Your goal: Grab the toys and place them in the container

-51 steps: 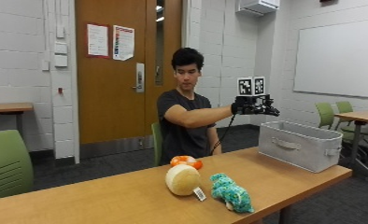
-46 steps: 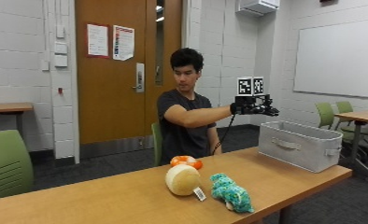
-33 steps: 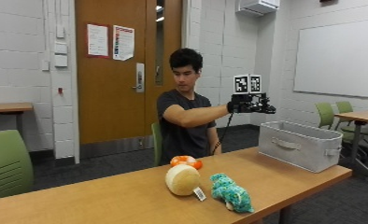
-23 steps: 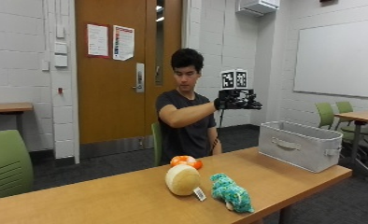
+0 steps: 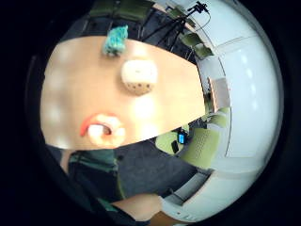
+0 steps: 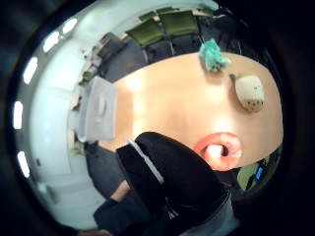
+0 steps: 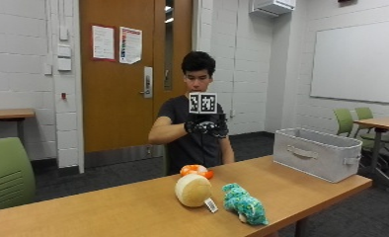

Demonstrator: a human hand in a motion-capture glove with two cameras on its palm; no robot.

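Three toys lay on the tabletop (image 7: 115,212) as I watched from afar. Going left to right in the outside view, the cream round plush (image 7: 193,190) sat nearest the front edge, with a white tag beside it. Just behind it was the orange toy (image 7: 196,171), close to the person's side. Next came the teal plush (image 7: 244,203), just beside the cream one and apart from it. My gloved right hand (image 7: 206,127) hung in the air in front of the person's chest, well above the toys, holding nothing; I could not tell how its fingers stood. Farthest right, the grey container (image 7: 318,158) stood at the tabletop's end, well apart from the toys.
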